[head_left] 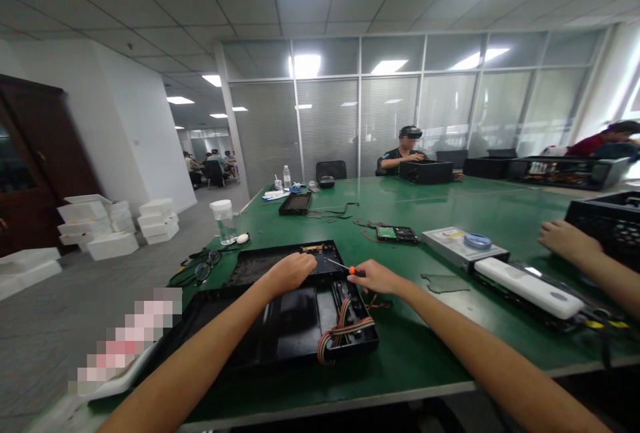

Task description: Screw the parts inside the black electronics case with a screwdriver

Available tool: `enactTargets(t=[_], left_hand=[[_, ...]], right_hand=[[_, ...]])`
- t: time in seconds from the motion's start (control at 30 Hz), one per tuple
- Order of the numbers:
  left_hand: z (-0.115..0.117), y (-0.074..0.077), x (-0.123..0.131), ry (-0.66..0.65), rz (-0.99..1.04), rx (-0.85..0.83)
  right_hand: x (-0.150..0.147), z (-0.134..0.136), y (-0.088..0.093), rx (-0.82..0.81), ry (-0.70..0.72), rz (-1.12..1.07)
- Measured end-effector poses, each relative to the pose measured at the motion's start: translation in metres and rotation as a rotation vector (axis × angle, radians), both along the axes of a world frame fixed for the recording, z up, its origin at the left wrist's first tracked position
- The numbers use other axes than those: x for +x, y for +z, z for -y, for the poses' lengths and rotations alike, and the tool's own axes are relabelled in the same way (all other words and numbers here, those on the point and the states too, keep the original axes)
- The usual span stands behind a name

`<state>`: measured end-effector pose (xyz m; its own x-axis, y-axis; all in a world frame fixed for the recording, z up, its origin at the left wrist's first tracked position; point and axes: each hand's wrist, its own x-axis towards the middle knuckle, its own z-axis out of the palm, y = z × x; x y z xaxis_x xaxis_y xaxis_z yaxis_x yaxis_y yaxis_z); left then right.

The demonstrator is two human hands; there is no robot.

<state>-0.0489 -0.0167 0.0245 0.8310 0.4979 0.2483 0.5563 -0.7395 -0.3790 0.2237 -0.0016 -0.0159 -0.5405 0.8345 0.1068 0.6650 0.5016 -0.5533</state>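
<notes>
My right hand (377, 277) grips a screwdriver (353, 271) with an orange and black handle. Its thin shaft points left over the far black casing panel (265, 258). Above that same panel is my left hand (293, 271), fingers curled together; whatever they may hold is hidden. A small brass-coloured strip (313, 248) lies at the panel's far edge, just beyond the left hand. Nearer to me, a larger black casing (285, 326) lies on the table, with striped ribbon cables (345, 326) spilling over its right side.
On the green table (400, 339) are a water jar (224, 223), glasses (204, 267), a circuit board (395, 233), a silver drive (450, 246) and a long white device (527, 286). Another person's hand (570, 241) is at a black case on the right. A co-worker (405, 153) sits across.
</notes>
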Motion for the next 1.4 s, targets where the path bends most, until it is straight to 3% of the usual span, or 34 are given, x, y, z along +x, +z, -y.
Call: enactTargets(t=[0.1, 0.23, 0.3, 0.4, 0.5, 0.6, 0.77, 0.93, 1.17, 1.3, 1.4], left_hand=[[0.000, 0.012, 0.011, 0.058, -0.026, -0.115], [-0.003, 0.021, 0.033, -0.001, -0.008, -0.243], [-0.008, 0.016, 0.042, -0.043, 0.063, -0.282], [-0.017, -0.004, 0.051, -0.084, 0.177, -0.333], [-0.024, -0.029, 0.052, -0.091, 0.298, -0.366], [-0.026, -0.042, 0.048, -0.100, 0.393, -0.396], [-0.023, -0.044, 0.045, -0.130, 0.404, -0.419], [-0.021, -0.043, 0.044, -0.163, 0.358, -0.419], [-0.018, -0.044, 0.044, -0.158, 0.351, -0.353], [-0.020, -0.044, 0.047, -0.087, 0.354, -0.370], [-0.021, -0.044, 0.049, -0.045, 0.369, -0.402]], right_hand=[[-0.004, -0.001, -0.003, 0.079, -0.043, 0.018], [-0.002, -0.003, -0.003, 0.115, -0.044, 0.005], [0.002, -0.004, -0.002, 0.133, -0.058, -0.031], [0.008, -0.006, -0.001, 0.170, -0.077, -0.092], [0.012, -0.009, -0.002, 0.163, -0.069, -0.133], [0.014, -0.010, -0.002, 0.160, -0.084, -0.141], [0.016, -0.013, -0.001, 0.175, -0.079, -0.165], [0.025, -0.020, -0.001, 0.263, -0.102, -0.339], [0.040, -0.017, 0.022, -0.024, 0.074, -0.589], [0.042, -0.015, 0.027, 0.010, -0.051, -0.744], [0.039, -0.013, 0.026, 0.105, -0.095, -0.736]])
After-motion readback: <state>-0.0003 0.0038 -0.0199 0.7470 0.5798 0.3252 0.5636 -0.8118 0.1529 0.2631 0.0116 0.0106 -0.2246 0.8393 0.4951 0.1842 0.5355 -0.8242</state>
